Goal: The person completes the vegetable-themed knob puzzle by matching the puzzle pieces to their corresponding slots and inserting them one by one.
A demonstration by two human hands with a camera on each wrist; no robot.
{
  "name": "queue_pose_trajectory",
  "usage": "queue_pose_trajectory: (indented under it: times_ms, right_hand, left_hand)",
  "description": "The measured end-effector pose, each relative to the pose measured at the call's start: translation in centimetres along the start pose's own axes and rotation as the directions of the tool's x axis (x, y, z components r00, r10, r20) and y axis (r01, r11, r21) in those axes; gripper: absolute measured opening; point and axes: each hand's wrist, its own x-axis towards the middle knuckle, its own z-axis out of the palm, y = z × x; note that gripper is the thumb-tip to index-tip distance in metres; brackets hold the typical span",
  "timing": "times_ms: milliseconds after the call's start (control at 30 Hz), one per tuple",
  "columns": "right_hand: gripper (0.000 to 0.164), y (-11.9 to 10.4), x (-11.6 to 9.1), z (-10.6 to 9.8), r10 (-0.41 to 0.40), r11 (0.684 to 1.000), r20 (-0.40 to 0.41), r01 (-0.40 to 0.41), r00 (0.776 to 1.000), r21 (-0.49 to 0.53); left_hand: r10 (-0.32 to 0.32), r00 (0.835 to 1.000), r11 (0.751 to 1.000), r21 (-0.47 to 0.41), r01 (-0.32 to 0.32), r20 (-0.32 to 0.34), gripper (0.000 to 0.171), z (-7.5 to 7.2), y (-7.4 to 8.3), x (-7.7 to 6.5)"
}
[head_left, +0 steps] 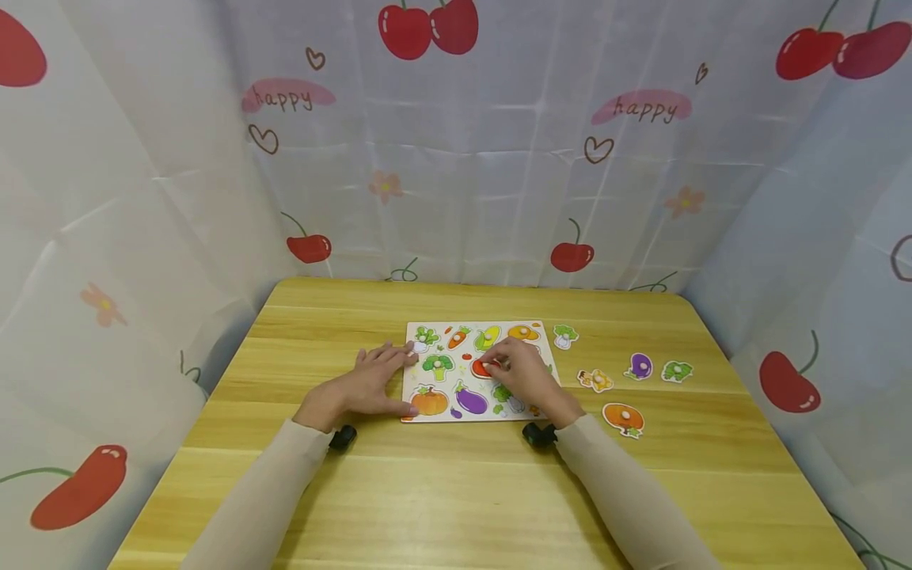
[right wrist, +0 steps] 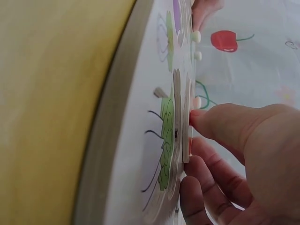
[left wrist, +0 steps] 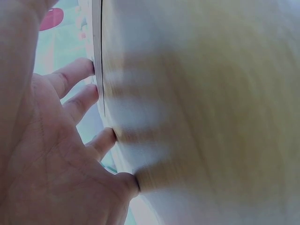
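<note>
A white puzzle board (head_left: 456,417) printed with vegetables lies on the wooden table. My right hand (head_left: 526,372) reaches over its right half and pinches a red, rounded knob puzzle piece (head_left: 479,370) between thumb and fingers. Seen edge-on in the right wrist view, that piece sits close over the board face, partly hidden by the fingers. At the board's left edge, my left hand (head_left: 366,384) is spread, its fingertips touching the border. Near it on the board are a broccoli (head_left: 438,366), a pumpkin (head_left: 431,401) and an eggplant (head_left: 471,400).
Several loose pieces lie right of the board: a leafy white-stemmed vegetable (head_left: 565,336), a yellowish lumpy piece (head_left: 597,381), a purple piece (head_left: 641,366), a green leafy piece (head_left: 677,371) and an orange piece (head_left: 624,418). A cherry-print curtain (head_left: 456,214) hangs behind the table (head_left: 427,499).
</note>
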Motion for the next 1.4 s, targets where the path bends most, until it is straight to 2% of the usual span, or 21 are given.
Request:
queue_pose_trajectory:
  times_ms: [933,1233,1400]
  right_hand:
    - [0.013,0.04,0.5,0.19,-0.002,1.0,0.03,0.001,1.0,0.012]
    - [0.01,0.07,0.14,0.28,0.026,0.999,0.048,-0.027,0.998,0.018]
    - [0.013,0.13,0.04,0.24,0.007,1.0,0.05,-0.007,0.999,0.011]
  left_hand:
    - [0.004,1.0,1.0,0.001,-0.004,-0.012,0.11,-0.24,0.13,0.04]
    - [0.008,1.0,1.0,-0.013,-0.008,-0.007,0.111,-0.02,0.1,-0.08]
    - [0.003,1.0,1.0,-0.008,-0.003,-0.008,0.111,0.01,0.1,-0.1]
